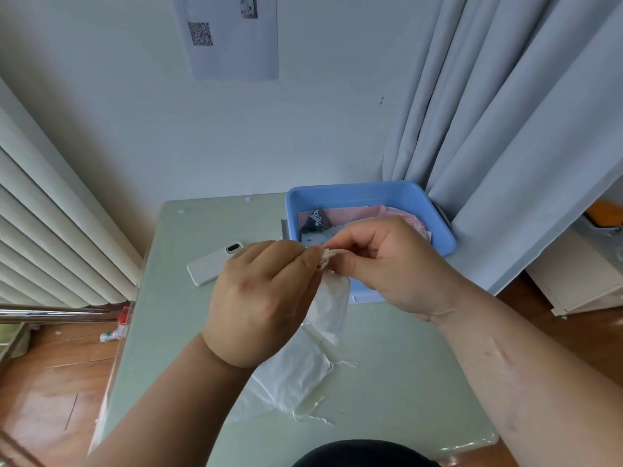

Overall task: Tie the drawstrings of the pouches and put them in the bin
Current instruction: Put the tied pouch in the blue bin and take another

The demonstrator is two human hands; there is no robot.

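The desk has bare surface along its left edge, where one white phone lies. The left hand, its grip pinched on the drawstring, meets the right hand, whose grip pinches the same cord. One white pouch hangs below them, mouth up, long axis vertical, above the desk. Flat white pouches lie beneath, toward the front edge; their count is unclear. One blue bin sits at the far right corner against the curtain, with fabric pieces inside.

White phone lies on table, seemingly face-down.
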